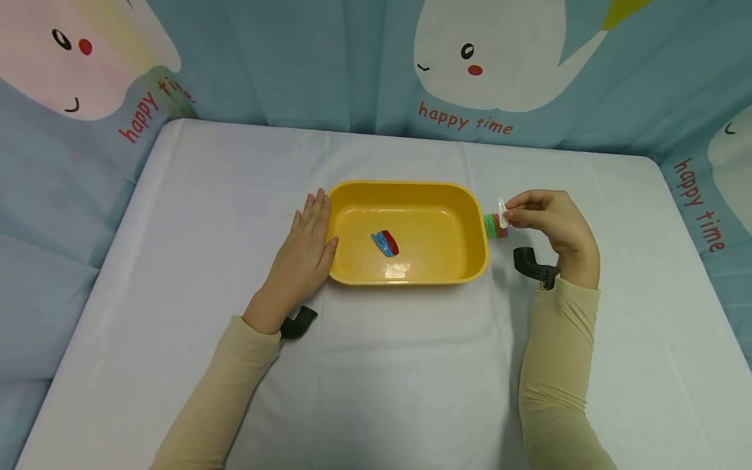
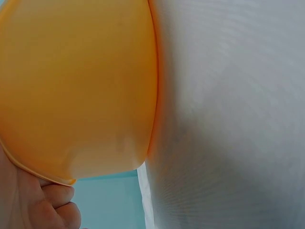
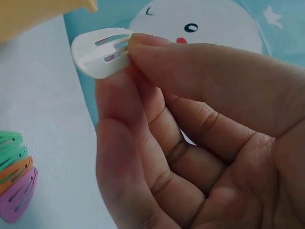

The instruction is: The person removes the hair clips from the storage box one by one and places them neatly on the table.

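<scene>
Between thumb and fingertips my right hand (image 1: 552,219) pinches a white snap hair clip (image 3: 101,51), held up just right of the yellow tray (image 1: 411,277). Below it on the cloth lies a row of hair clips (image 1: 491,226); green, orange and purple ones (image 3: 18,194) show in the right wrist view. Inside the tray, left of its middle, are blue and red hair clips (image 1: 385,243). My left hand (image 1: 302,251) rests against the tray's left rim with its fingers straight. The left wrist view shows the tray's outer wall (image 2: 81,86) close up.
A white cloth (image 1: 399,378) covers the table. Blue curtains (image 1: 305,65) with whale prints stand along its back and sides. Black wrist mounts (image 1: 531,264) stick out from both sleeves.
</scene>
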